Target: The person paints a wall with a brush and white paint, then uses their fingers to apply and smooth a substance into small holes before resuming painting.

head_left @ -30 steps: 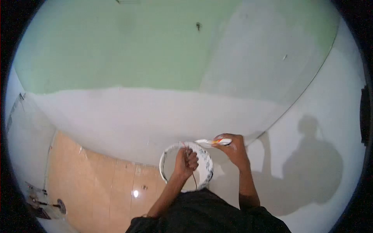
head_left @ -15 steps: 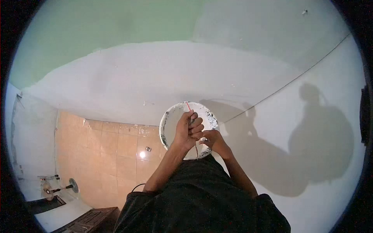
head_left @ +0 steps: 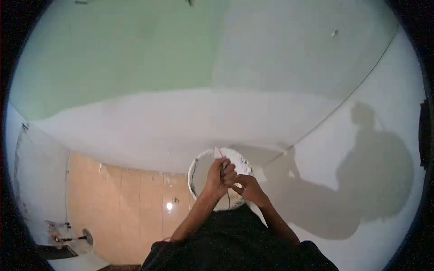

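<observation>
A white bucket [head_left: 191,183] with dark paint smears round its rim is in front of my body, low in the head view. My left hand [head_left: 220,178] is over its opening, closed in a fist round a thin reddish cord [head_left: 220,152]. Above the fist the cord reaches the bucket's far rim; below it, a darker length runs to the near rim. My right hand [head_left: 249,187] is close against the heel of the left, thumb and fingers drawn together. What its fingertips hold, I cannot tell.
Ahead rises a wall, green [head_left: 135,49] at upper left and white [head_left: 181,115] lower down. A second white wall [head_left: 384,189] on the right carries my shadow. Orange floor tiles [head_left: 126,194] lie to the left, and a fan-like object [head_left: 87,236] is at lower left.
The view has tipped upward, so the bucket and both hands appear lower and more of the green wall shows. Both hands keep nearly the same hold over the bucket.
</observation>
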Tool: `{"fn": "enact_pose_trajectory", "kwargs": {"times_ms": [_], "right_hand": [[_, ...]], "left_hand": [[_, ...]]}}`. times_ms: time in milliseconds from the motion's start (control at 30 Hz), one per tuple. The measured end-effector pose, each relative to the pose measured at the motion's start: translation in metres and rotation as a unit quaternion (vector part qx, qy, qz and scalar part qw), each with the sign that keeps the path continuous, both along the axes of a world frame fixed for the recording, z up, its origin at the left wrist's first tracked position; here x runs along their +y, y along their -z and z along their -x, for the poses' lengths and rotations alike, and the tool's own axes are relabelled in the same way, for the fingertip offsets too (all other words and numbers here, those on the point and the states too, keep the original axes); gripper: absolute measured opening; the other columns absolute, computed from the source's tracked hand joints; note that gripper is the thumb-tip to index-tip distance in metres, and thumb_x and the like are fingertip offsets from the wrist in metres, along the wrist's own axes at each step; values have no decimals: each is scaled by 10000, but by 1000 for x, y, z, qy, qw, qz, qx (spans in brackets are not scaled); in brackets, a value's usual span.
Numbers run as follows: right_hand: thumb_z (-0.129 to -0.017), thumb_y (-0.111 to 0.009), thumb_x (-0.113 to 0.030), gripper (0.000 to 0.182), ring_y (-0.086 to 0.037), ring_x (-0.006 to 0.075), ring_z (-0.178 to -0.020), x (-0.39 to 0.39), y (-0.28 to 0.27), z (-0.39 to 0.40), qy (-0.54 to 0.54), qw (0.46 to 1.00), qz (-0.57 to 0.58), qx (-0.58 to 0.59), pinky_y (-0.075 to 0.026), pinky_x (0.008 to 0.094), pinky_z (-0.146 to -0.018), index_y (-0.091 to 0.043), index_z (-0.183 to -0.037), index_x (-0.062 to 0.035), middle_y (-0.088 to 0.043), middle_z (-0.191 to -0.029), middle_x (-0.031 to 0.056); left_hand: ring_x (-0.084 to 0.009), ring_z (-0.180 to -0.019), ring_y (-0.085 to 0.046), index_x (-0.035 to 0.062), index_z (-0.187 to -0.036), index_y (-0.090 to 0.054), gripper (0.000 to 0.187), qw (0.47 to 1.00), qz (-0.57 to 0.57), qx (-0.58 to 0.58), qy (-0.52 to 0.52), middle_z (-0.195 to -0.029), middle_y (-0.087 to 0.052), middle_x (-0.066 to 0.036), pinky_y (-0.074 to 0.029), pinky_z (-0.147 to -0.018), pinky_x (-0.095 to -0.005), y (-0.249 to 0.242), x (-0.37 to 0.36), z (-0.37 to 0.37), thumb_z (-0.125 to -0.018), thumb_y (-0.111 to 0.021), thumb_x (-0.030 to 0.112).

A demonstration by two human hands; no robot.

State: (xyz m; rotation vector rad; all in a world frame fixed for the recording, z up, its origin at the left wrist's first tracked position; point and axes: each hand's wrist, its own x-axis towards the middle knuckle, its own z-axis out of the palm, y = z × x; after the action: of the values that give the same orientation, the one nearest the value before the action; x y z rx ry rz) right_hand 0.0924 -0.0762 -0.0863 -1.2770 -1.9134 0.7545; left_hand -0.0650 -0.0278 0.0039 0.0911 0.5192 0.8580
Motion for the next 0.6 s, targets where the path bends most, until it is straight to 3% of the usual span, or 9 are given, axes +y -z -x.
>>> {"fn": "enact_pose_trajectory", "kwargs": {"times_ms": [67, 133, 200, 333, 433, 500, 533, 600], "right_hand": [[-822, -716, -168, 179, -676, 291, -858, 11, -44, -3, 26, 998, -23, -50, -537, 367, -777, -688, -918, -21, -692, -920, 131], [-817, -722, -132, 155, -685, 286, -839, 24, -80, -5, 67, 993, -87, 37, -545, 366, -751, -696, -919, -18, -695, -922, 139], [-830, -710, -107, 131, -690, 282, -827, 31, -122, -5, 69, 988, -136, 13, -548, 366, -727, -694, -917, -10, -697, -914, 141], [-749, -744, 29, 156, -688, 235, -800, 40, -193, 8, 78, 966, -245, 34, -550, 313, -695, -701, -890, -21, -697, -883, 102], [-783, -729, -23, 124, -671, 254, -812, 51, -262, 20, 71, 950, -300, 48, -544, 349, -709, -696, -902, -34, -675, -885, 93], [-751, -745, -13, 149, -640, 225, -777, 56, -303, 29, 138, 891, -433, 17, -515, 344, -674, -705, -888, -58, -656, -859, 64], [-751, -745, -13, 149, -640, 225, -777, 60, -321, 33, 139, 887, -439, 18, -515, 344, -674, -705, -888, -58, -656, -859, 64], [-725, -768, -24, 164, -582, 197, -749, 88, -348, 25, 228, 795, -561, 39, -465, 327, -641, -714, -869, -82, -639, -845, 32]], "left_hand": [[-73, -467, -267, 165, -740, -437, 261, 1000, -18, -7, 6, -605, -330, 48, -216, -379, -224, 2, 2, 2, -965, -446, 297], [-84, -478, -286, 162, -721, -420, 281, 1000, 4, 12, 7, -595, -314, 47, -200, -381, -225, 1, 4, 4, -955, -483, 304], [-83, -471, -282, 164, -729, -422, 271, 1000, -21, -5, 19, -596, -313, 49, -212, -390, -229, -3, 1, 9, -959, -456, 304], [-87, -463, -282, 163, -745, -433, 261, 998, -17, -19, 54, -599, -317, 52, -235, -404, -236, -27, -4, 18, -966, -432, 302], [-90, -464, -273, 152, -754, -442, 257, 996, -28, -58, 57, -603, -315, 45, -240, -407, -242, -65, -7, 26, -969, -445, 294], [-93, -464, -273, 146, -755, -444, 260, 992, -38, -92, 75, -603, -314, 42, -244, -409, -245, -71, -9, 32, -971, -447, 292], [-96, -464, -273, 141, -756, -447, 263, 987, -36, -126, 92, -604, -313, 38, -249, -410, -249, -74, -11, 34, -973, -448, 289], [-102, -464, -279, 131, -758, -450, 264, 988, -22, -124, 84, -601, -310, 32, -251, -410, -250, -74, -2, 22, -970, -455, 288]]}}
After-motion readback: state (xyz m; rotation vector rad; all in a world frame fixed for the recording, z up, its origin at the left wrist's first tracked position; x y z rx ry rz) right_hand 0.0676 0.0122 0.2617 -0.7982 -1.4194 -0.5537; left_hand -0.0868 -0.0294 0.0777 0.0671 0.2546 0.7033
